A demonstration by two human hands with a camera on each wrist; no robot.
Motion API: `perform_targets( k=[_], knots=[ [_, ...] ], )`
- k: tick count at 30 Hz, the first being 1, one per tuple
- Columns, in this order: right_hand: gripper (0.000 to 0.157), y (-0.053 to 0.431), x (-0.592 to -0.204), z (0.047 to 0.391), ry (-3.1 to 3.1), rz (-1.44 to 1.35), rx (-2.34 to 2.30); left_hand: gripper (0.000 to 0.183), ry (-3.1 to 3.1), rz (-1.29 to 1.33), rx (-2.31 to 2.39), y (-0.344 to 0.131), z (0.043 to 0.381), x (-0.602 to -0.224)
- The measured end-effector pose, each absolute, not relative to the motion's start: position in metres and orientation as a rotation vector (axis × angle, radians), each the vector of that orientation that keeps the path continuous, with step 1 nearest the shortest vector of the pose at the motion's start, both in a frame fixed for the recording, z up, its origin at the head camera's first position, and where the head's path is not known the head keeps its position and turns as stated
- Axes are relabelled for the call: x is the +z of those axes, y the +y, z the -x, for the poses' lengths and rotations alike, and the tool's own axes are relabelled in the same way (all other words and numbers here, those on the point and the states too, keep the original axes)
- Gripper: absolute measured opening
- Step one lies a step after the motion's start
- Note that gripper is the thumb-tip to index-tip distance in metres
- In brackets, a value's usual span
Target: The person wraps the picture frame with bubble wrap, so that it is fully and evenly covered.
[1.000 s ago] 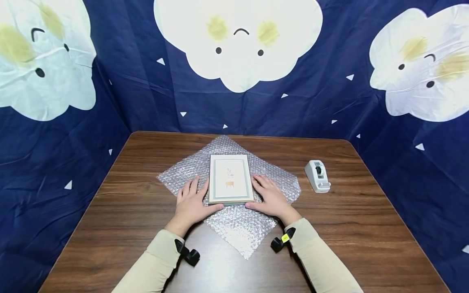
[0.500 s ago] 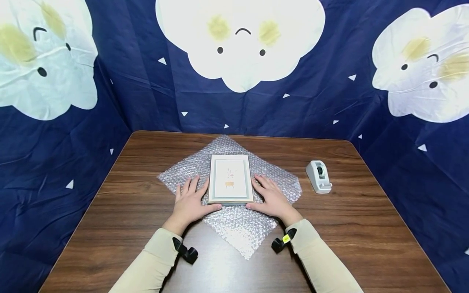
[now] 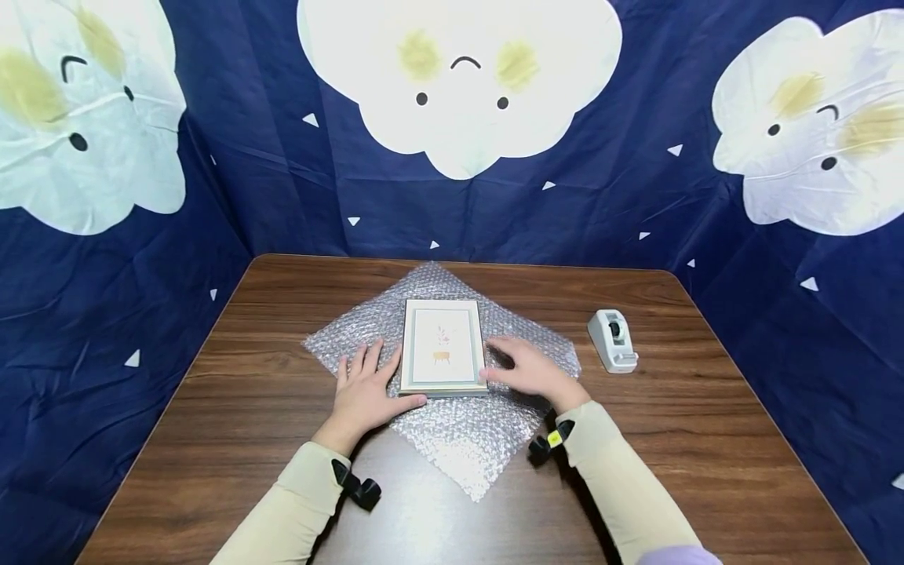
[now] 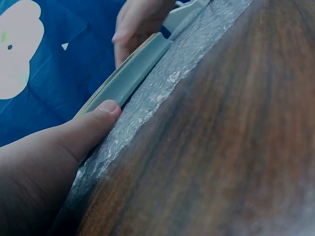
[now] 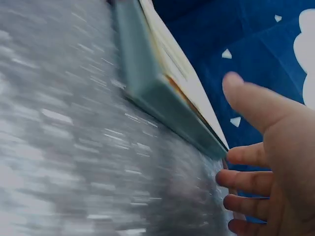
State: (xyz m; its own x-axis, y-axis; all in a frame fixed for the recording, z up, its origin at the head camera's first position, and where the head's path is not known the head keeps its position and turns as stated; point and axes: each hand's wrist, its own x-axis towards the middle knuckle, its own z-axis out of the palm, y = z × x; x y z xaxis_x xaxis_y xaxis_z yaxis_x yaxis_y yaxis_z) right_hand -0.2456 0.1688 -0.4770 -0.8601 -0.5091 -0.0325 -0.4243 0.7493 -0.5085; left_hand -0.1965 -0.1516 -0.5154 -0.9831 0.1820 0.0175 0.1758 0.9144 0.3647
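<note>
A flat picture frame (image 3: 443, 333) with pale green sides and a plant print lies face up on a sheet of bubble wrap (image 3: 462, 447), set like a diamond. My left hand (image 3: 362, 402) rests along its left side, fingers extended over the wrap. In the left wrist view, the left thumb (image 4: 96, 120) touches the frame's near green side (image 4: 130, 78). At the frame's right edge is my right hand (image 3: 530, 373), its thumb over the lower right corner in the head view. The right wrist view shows that hand's fingers (image 5: 251, 183) apart and relaxed, holding nothing.
A white tape dispenser (image 3: 612, 341) stands on the wooden table (image 3: 706, 439), right of the wrap. Dark blue cloth with cloud faces (image 3: 462, 78) hangs behind and at both sides. Black cameras (image 3: 363, 490) are strapped at both wrists.
My right hand has risen from the wrap and drawn in, its thumb moving up from the frame's near edge to its corner. The left hand and frame stay nearly in place.
</note>
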Motion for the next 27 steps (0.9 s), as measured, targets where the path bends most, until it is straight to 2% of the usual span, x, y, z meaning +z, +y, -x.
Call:
perform_targets(
  k=[5,11,21,27],
  knots=[
    [0.069,0.162,-0.462,0.295,2.73,0.592,-0.88,0.115,3.071,-0.269,0.575,-0.154,0.197,-0.518],
    [0.07,0.14,-0.467,0.344,2.708,0.347,-0.966,0.115,3.061,-0.266,0.577,-0.152,0.197,-0.519],
    [0.071,0.1,-0.466,0.376,2.657,0.217,-1.101,0.115,3.062,-0.251,0.556,-0.152,0.193,-0.517],
    [0.069,0.092,-0.466,0.38,2.667,0.179,-1.103,0.114,3.072,-0.254,0.568,-0.151,0.194,-0.516]
  ],
)
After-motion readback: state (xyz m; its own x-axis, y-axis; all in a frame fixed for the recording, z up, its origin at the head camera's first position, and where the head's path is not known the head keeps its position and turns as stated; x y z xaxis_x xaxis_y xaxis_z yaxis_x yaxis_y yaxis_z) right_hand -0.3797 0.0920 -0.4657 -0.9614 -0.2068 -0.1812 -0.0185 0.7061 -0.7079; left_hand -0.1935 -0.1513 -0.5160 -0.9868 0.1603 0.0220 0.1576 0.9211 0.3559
